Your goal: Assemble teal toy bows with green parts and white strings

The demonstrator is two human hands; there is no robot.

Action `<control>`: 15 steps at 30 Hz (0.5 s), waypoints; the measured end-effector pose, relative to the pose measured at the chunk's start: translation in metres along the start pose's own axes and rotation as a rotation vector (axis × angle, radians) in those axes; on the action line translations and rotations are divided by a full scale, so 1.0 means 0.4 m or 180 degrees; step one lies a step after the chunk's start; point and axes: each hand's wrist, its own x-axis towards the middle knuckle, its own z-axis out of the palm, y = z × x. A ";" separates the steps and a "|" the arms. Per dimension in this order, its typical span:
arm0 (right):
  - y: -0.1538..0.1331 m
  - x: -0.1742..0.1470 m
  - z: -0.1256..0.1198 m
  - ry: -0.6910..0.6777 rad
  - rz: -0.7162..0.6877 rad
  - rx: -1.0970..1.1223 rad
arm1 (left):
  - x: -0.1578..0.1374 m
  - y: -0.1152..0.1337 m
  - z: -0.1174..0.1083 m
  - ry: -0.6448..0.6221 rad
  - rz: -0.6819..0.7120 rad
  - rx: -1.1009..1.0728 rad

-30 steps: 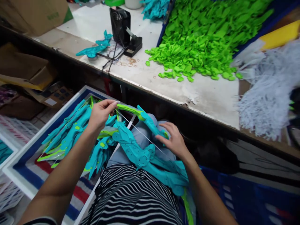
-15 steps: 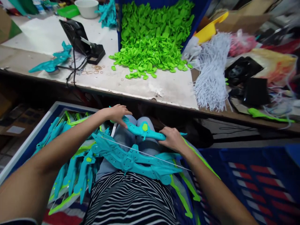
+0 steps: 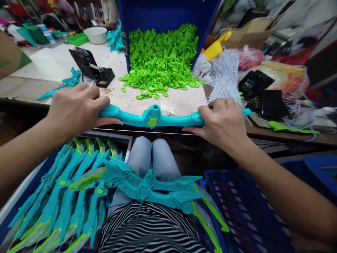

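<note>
Held level between my hands, just past my knees, is a turquoise toy bow point(image 3: 173, 120) with a green hexagonal piece at its centre. My left hand point(image 3: 79, 107) wraps its left limb, and my right hand point(image 3: 222, 121) grips the right limb. A white string point(image 3: 147, 131) runs straight beneath it. Across my lap lie more turquoise bow parts point(image 3: 147, 188) with green-tipped limbs point(image 3: 206, 221) at their right. To my left, a crate point(image 3: 129, 144) holds several turquoise and green bows point(image 3: 63, 182) in rows.
On the table, a blue bin point(image 3: 168, 14) spills small green pieces point(image 3: 163, 59). A black fan point(image 3: 84, 63) stands left of it. White strings point(image 3: 223, 75) and a yellow scoop point(image 3: 217, 47) lie right. Blue crates point(image 3: 237, 207) are at my right side.
Both hands have lifted the held bow up and away from my lap, toward the table edge, and moved farther apart. Its string now shows stretched below it. My view has tilted up.
</note>
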 end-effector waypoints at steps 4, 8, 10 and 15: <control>0.007 0.049 -0.010 0.0296 -0.0128 0.0134 | -0.023 -0.050 -0.026 0.0327 -0.0131 0.0470; -0.008 0.081 -0.010 0.0367 -0.0467 0.0119 | -0.057 -0.085 -0.018 0.0397 -0.0194 0.0674; -0.022 0.091 -0.010 0.0398 -0.0538 0.0098 | -0.075 -0.097 -0.010 0.0589 -0.0226 0.0780; -0.053 0.103 -0.012 0.0511 -0.0772 0.0014 | -0.104 -0.125 0.004 0.1107 -0.0199 0.0823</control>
